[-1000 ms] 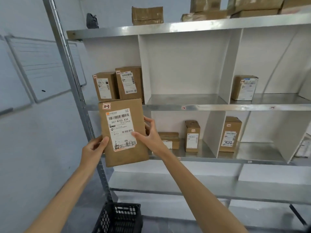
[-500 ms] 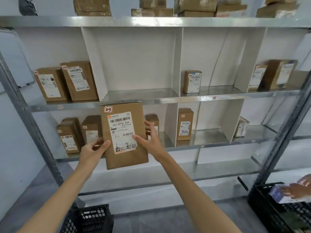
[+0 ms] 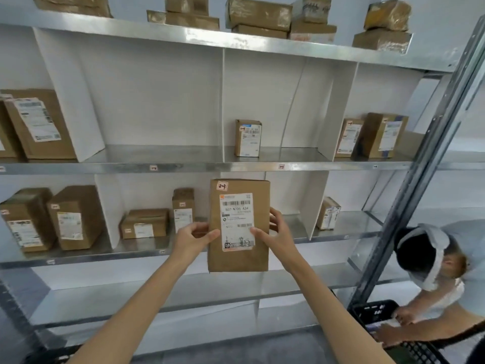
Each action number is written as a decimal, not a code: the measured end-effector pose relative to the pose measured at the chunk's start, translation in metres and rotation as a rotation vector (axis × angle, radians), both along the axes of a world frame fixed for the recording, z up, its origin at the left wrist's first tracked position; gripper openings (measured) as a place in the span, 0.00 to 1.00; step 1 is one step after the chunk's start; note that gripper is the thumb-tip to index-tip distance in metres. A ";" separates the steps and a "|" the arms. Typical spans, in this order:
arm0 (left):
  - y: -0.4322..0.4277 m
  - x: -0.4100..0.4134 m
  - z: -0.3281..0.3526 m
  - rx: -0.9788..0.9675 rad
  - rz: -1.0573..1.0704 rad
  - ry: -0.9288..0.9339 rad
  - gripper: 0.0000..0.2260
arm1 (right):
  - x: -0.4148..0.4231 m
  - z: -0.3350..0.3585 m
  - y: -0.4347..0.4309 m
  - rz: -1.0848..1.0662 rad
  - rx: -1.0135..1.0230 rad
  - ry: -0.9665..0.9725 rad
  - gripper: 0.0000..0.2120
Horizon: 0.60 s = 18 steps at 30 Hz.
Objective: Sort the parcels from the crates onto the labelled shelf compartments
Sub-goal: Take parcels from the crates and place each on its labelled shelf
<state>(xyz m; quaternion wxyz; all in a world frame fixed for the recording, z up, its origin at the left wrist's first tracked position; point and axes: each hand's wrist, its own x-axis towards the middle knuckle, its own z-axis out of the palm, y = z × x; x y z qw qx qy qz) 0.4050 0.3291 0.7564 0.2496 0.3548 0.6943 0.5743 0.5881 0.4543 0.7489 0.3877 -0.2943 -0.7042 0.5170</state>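
Note:
I hold a brown cardboard parcel [image 3: 237, 258] upright in front of the metal shelf unit [image 3: 183, 167]. A white barcode label and a small handwritten tag reading 2-3 face me. My left hand [image 3: 193, 239] grips its left edge and my right hand [image 3: 274, 237] its right edge. The parcel hangs before the third compartment of the second labelled row, covering what is behind it. Small number tags [image 3: 154, 168] mark the shelf edges.
Boxes stand in most compartments, such as one [image 3: 248, 137] in the row above and a pair [image 3: 52, 219] at the lower left. Another person [image 3: 430, 261] bends over a black crate [image 3: 378, 315] at the lower right. A grey upright post [image 3: 420, 177] stands there.
My view and both hands with the parcel have shifted right along the shelf, from the left end to the middle compartments. The other person has come into view at the right.

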 end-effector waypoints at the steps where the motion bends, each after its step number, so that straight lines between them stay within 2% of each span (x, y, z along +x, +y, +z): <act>1: 0.012 0.009 -0.003 -0.011 -0.013 0.004 0.17 | 0.012 -0.002 0.008 -0.012 -0.004 0.002 0.33; 7: 0.075 0.050 -0.015 -0.048 -0.079 -0.005 0.16 | 0.058 -0.018 0.057 -0.101 -0.015 -0.018 0.35; 18: 0.177 0.055 -0.040 -0.098 -0.134 -0.044 0.15 | 0.072 -0.040 0.148 -0.203 -0.037 -0.092 0.36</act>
